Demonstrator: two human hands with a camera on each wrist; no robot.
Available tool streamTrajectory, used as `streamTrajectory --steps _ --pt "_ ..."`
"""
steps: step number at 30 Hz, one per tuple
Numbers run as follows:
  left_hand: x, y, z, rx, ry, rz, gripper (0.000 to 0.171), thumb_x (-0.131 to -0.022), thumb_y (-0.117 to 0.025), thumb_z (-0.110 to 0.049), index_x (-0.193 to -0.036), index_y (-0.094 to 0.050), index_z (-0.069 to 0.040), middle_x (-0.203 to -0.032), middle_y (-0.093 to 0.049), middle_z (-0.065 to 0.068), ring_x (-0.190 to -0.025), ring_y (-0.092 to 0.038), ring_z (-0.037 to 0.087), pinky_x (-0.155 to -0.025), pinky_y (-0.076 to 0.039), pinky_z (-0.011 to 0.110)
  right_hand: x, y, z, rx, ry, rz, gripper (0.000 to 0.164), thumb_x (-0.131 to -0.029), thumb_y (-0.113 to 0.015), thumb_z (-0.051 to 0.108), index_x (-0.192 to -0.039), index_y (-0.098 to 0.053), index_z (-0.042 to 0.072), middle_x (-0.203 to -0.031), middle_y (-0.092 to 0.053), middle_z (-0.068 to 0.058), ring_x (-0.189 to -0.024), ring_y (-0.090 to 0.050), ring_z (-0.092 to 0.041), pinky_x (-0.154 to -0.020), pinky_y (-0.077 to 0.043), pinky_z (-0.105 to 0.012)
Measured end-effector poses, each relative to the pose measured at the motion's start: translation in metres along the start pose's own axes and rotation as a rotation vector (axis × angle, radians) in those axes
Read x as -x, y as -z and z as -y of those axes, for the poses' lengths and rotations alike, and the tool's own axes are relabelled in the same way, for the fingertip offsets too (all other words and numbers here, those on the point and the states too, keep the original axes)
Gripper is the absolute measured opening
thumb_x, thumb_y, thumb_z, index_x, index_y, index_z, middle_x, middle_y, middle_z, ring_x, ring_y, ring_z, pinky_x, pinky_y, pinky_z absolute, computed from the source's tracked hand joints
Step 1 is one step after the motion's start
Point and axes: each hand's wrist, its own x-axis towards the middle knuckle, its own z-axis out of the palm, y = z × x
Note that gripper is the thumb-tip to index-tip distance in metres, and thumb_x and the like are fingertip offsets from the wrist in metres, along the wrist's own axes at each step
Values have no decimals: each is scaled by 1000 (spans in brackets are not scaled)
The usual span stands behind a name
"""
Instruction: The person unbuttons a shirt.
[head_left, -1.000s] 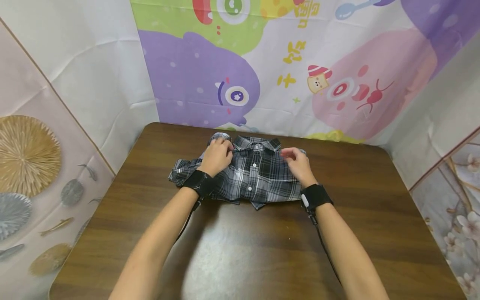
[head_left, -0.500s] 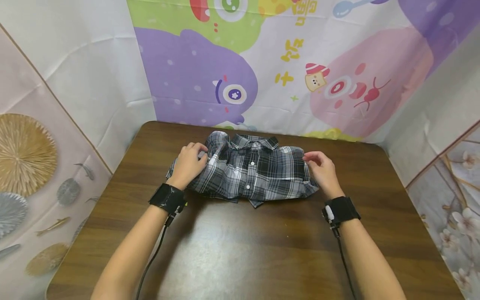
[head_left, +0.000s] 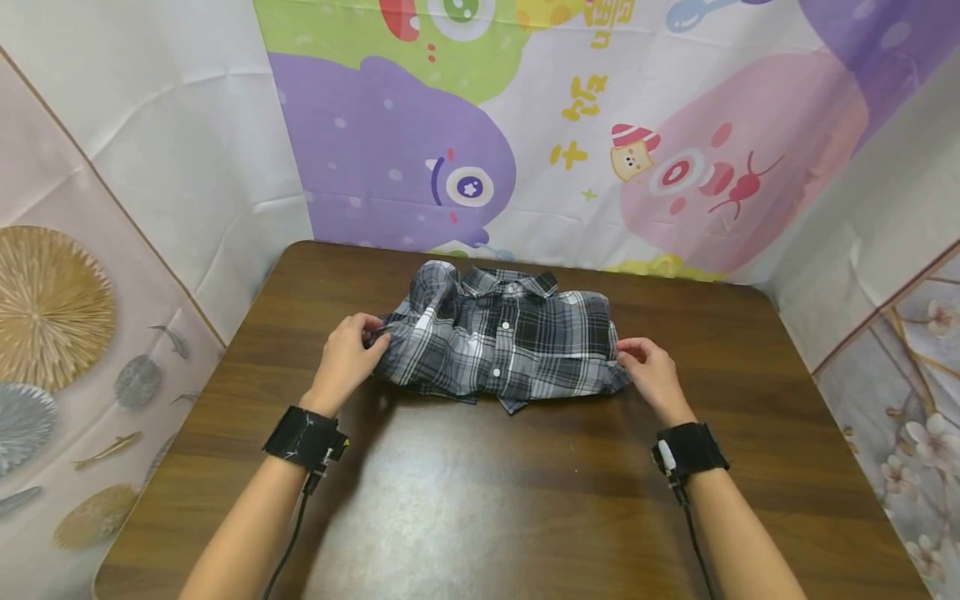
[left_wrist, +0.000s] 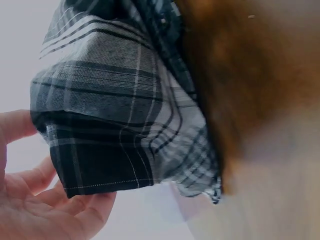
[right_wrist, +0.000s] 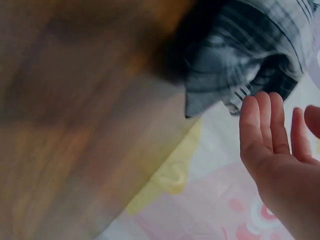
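A grey, black and white plaid shirt [head_left: 517, 342] with a collar and white buttons lies folded, its front up and collar toward the back. At its left side my left hand [head_left: 347, 354] holds the folded sleeve. In the left wrist view, the plaid cloth [left_wrist: 100, 95] runs between the thumb and the other fingers [left_wrist: 95, 212] of that hand. My right hand [head_left: 651, 371] is at the shirt's lower right edge. Seen from the right wrist, its fingers [right_wrist: 265, 125] are fairly straight, with the tips right at the cloth edge [right_wrist: 220, 75].
The shirt lies on a brown wooden table [head_left: 480, 500], toward its far edge. Behind it hangs a cartoon-print curtain [head_left: 420, 150]. Patterned cloth panels [head_left: 150, 208] stand on both sides. Black wrist bands [head_left: 303, 437] with cables circle both wrists.
Both hands have moved outward from the shirt's upper part and down to its sides. The left sleeve has been drawn in, and the shirt's right part now lies smoother and wider.
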Motion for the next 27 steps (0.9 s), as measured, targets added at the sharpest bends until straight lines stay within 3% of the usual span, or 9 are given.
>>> streamTrajectory --steps 5,11,14,18,23,27 --pt "7 -3 7 -28 38 33 46 -88 -63 -25 -118 -54 8 -114 -55 26 -106 -53 40 -90 -42 50 3 -10 -8 42 -34 83 30 -94 -54 17 -115 -57 -5 -102 -63 -22 -84 -60 -22 -68 -45 -21" --pt "13 -10 18 -40 129 93 62 -87 -63 -28 -128 -45 14 -122 -52 32 -117 -47 45 -99 -37 52 6 -24 -20 6 -110 115 40 -96 -51 21 -122 -48 -10 -101 -63 -26 -74 -64 -20 -66 -53 -27" --pt "16 -15 25 -26 169 122 66 -86 -64 -27 -131 -41 14 -124 -52 33 -118 -47 46 -100 -37 51 8 -29 -26 -13 -127 119 39 -97 -50 21 -121 -48 -9 -101 -62 -27 -75 -64 -22 -67 -54 -31" --pt "21 -23 32 -1 214 136 69 -84 -66 -24 -133 -37 14 -124 -50 35 -117 -47 46 -99 -37 52 9 -33 -30 50 -104 118 38 -97 -49 26 -116 -55 -6 -100 -62 -23 -82 -62 -25 -70 -48 -29" --pt "24 -30 37 17 235 86 53 -84 -66 -21 -121 -45 11 -118 -54 33 -111 -51 45 -94 -41 52 13 -33 -26 72 -71 93 31 -93 -56 22 -105 -60 -5 -97 -62 -20 -86 -55 -24 -71 -42 -27" --pt "23 -28 37 36 241 -7 31 -86 -64 -21 -99 -52 5 -91 -58 23 -88 -56 38 -78 -44 46 14 -30 -22 -38 -106 26 28 -89 -61 18 -102 -61 -7 -98 -61 -17 -83 -51 -17 -69 -41 -23"
